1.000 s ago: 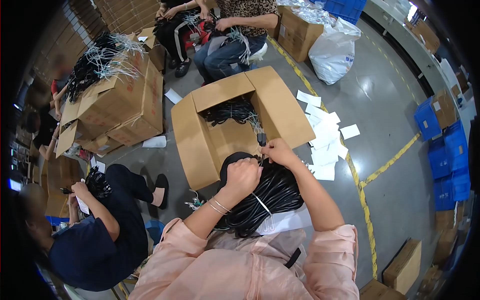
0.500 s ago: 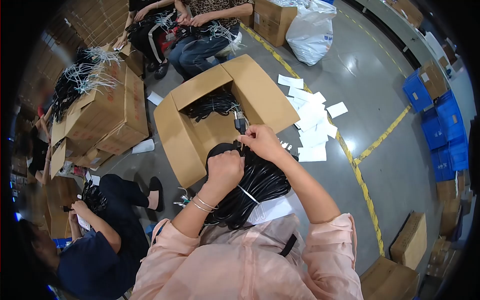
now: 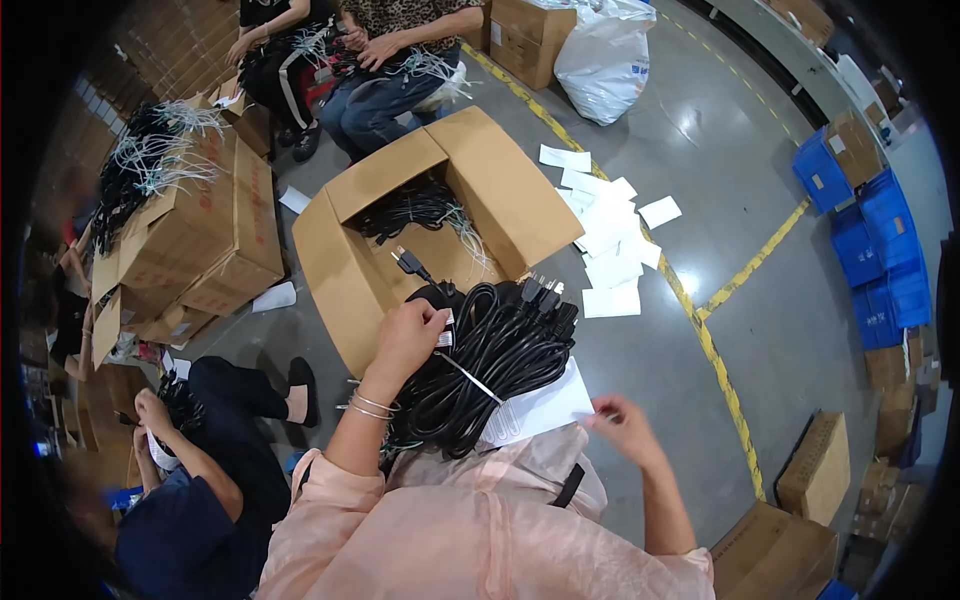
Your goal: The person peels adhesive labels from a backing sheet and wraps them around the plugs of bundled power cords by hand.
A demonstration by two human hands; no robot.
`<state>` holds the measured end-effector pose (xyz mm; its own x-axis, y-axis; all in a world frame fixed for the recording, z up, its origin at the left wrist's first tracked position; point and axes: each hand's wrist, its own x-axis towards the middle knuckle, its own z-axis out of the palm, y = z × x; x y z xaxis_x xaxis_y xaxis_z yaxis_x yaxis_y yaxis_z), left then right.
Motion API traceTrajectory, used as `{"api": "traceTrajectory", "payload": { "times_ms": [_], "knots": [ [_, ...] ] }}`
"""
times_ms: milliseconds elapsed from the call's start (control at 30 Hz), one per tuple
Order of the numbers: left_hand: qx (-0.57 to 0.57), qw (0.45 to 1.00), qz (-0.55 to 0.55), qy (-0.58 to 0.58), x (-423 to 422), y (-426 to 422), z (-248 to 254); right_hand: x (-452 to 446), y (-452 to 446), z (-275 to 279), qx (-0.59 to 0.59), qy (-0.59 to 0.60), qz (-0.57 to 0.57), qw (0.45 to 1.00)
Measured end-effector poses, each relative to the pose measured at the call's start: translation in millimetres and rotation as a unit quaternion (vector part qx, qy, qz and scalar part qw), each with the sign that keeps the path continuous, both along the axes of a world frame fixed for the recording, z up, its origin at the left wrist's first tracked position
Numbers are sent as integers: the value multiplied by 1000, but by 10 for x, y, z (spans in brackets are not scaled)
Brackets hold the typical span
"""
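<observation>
A bundle of black power cords (image 3: 500, 345), bound with a white tie, lies across my lap. My left hand (image 3: 408, 335) is closed on a power cord at the bundle's left side; a plug with bare prongs (image 3: 410, 265) stands up just beyond it. A small white label shows beside my fingers. Several more plugs (image 3: 545, 292) stick out at the bundle's far right. Under the bundle lies a white sheet of paper (image 3: 560, 405). My right hand (image 3: 622, 425) has its fingertips pinched at the right corner of this sheet.
An open cardboard box (image 3: 505, 190) with more bundled cords stands ahead. White papers (image 3: 610, 235) are scattered on the floor to its right. Stacked cartons (image 3: 225, 220) bear cords at left. Co-workers sit at left and ahead. Blue bins (image 3: 870, 255) line the right.
My right hand has left the plug, moving down and right to the paper's corner. My left hand has shifted left and up. The bundle's plugs at the far right are now more exposed.
</observation>
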<state>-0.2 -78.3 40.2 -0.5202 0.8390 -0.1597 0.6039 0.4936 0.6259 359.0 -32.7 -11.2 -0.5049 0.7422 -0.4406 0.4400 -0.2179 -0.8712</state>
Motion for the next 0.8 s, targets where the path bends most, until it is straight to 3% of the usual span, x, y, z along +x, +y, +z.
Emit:
{"api": "traceTrajectory", "payload": {
  "times_ms": [133,200,267,333,400,467,533,567,600,667,733,767,800],
  "knots": [
    [21,998,8,55,86,29,158,-204,-412,-22,35,13,-26,999],
    [35,995,9,94,156,30,283,-273,-464,-166,-73,79,-158,982],
    [163,983,-78,26,352,-13,433,-291,-448,72,-52,129,-180,974],
    [197,959,-189,-77,550,-77,458,-261,-435,313,-32,176,-200,963],
    [180,936,-245,-178,797,-115,598,-115,-420,457,-85,292,-225,926],
    [231,901,-333,-154,952,-111,463,-23,-411,470,-111,348,-208,907],
    [228,892,-352,-168,1071,-110,372,-144,-374,733,-140,395,-226,879],
    [107,876,-344,-320,1067,-123,404,-194,-368,775,-137,395,-227,880],
    [109,875,-345,-321,1088,-128,382,-244,-370,805,-145,399,-254,869],
    [118,827,-229,-499,1136,-141,297,-256,-397,756,-152,403,-282,857],
    [152,825,-222,-496,1162,-123,279,-262,-467,659,-136,417,-152,886],
    [153,829,-215,-493,1171,-125,274,-260,-539,631,-123,329,-168,921],
    [154,833,-208,-489,1179,-122,283,-297,-559,668,-123,328,-170,921]
  ]
}}
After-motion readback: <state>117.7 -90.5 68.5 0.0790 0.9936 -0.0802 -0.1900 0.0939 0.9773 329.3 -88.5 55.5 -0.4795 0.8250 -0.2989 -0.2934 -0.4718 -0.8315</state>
